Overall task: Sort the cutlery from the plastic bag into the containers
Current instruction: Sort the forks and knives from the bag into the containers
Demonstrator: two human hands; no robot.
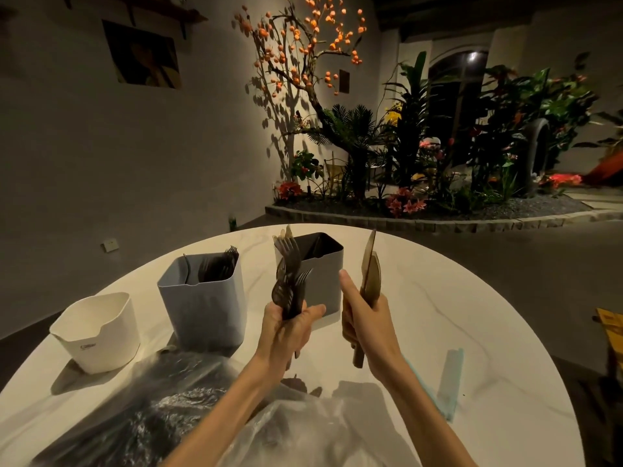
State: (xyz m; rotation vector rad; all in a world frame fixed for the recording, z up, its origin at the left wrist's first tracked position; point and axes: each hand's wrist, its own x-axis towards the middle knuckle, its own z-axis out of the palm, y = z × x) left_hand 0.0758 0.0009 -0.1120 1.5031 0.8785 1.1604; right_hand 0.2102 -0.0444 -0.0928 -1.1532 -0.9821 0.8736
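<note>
Above the round marble table [438,298], the left hand [286,328] gripped a bundle of dark plastic forks [290,281], fingers and thumb curled round the handles so that the tines fanned upward in front of the grey container [320,281]. The right hand [365,318] held a few translucent brown knives [370,267] in a closed grasp, blades pointing up and handle ends sticking out below the palm, while its thumb stood straight up beside them. Both forearms reached in from the lower edge of the view, rising over the table with the hands near each other but apart, the left a little lower than the right.

The cutlery looked smoky and semi-transparent, the forks darker than the knives. Behind the hands stood three containers in a loose row: a white container [97,332] at the left, a pale blue container [202,305] in the middle with more dark cutlery standing in it, and the grey one at the right, dark inside. A crumpled clear plastic bag [151,416] lay on the near part of the table under the forearms, with dark cutlery showing through it. A light blue strip [450,382] lay on the table to the right.
</note>
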